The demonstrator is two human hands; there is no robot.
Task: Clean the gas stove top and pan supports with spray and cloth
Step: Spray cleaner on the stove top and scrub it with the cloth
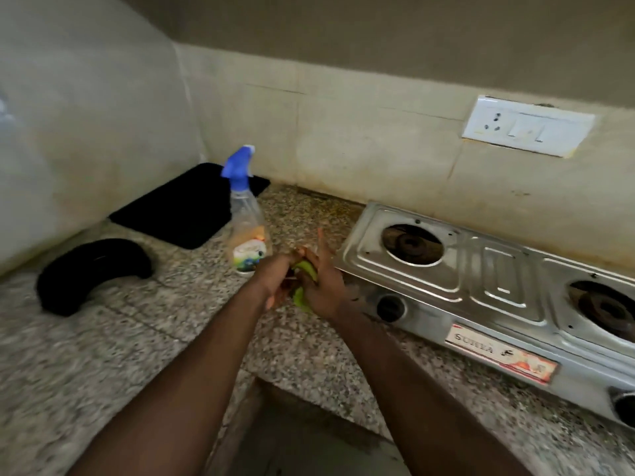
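Dim, yellowish indoor light, soft glare on the steel stove top (457, 269), faint diffuse shadows on the speckled counter (103, 355), motion blur smearing the lower corners, wide-angle bowing of the back wall (378, 149).

Speckled granite counter (103, 355), stained beige tiled walls (343, 132), white switch plate (527, 126), black mat (178, 207) in the corner

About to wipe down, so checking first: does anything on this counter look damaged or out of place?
The stove has no pan supports over either burner; the left burner sits bare and looks rusty brown. The label on its front looks worn and blotched. The spray bottle stands upright.
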